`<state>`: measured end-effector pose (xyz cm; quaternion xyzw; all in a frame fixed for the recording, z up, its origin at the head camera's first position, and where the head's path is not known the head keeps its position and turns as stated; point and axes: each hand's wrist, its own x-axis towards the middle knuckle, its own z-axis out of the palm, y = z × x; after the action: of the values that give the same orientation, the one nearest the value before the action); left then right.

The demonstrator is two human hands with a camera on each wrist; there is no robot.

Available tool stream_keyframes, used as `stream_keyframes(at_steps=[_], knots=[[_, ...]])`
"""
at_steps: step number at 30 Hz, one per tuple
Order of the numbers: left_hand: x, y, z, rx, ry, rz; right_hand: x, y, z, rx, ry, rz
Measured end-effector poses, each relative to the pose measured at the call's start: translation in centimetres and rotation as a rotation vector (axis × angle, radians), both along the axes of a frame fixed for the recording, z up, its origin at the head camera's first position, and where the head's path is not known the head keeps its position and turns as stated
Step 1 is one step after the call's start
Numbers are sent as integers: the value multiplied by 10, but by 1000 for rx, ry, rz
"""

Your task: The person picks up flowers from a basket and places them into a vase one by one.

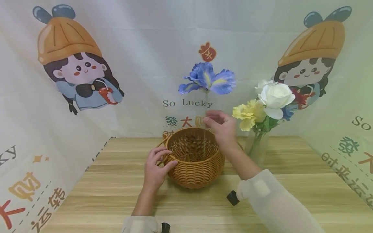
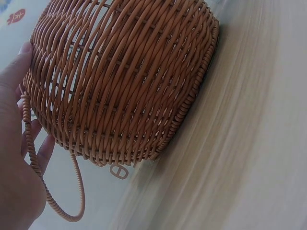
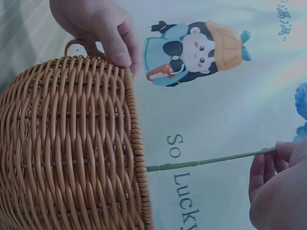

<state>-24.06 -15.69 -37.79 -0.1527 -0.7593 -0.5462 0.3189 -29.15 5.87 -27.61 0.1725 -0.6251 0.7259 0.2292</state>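
A round brown wicker basket (image 1: 195, 173) stands upright on the wooden table. My left hand (image 1: 157, 165) holds its left rim, thumb near the front and fingers by the looped handle (image 2: 72, 218). Above the basket, my right hand (image 1: 222, 127) pinches the thin green stem (image 3: 206, 162) of a blue iris (image 1: 205, 79). The bloom is above the hand, and the stem runs down into the basket's opening. Where the stem ends is hidden by the wicker in the right wrist view. Only the edge of the blue petals (image 3: 301, 105) shows there.
Right of the basket, a clear glass vase (image 1: 257, 147) holds a white rose (image 1: 276, 95), a yellow flower (image 1: 249, 115) and other blooms. It stands close to my right forearm. A printed cloth backdrop (image 1: 140, 58) surrounds the wooden table (image 1: 102, 194) at the back and sides.
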Motion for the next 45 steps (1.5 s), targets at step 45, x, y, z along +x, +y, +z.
stream_keyframes(at_steps=[45], knots=[[-27, -10, -31, 5, 13, 12, 66, 103, -26, -288, 103, -219]])
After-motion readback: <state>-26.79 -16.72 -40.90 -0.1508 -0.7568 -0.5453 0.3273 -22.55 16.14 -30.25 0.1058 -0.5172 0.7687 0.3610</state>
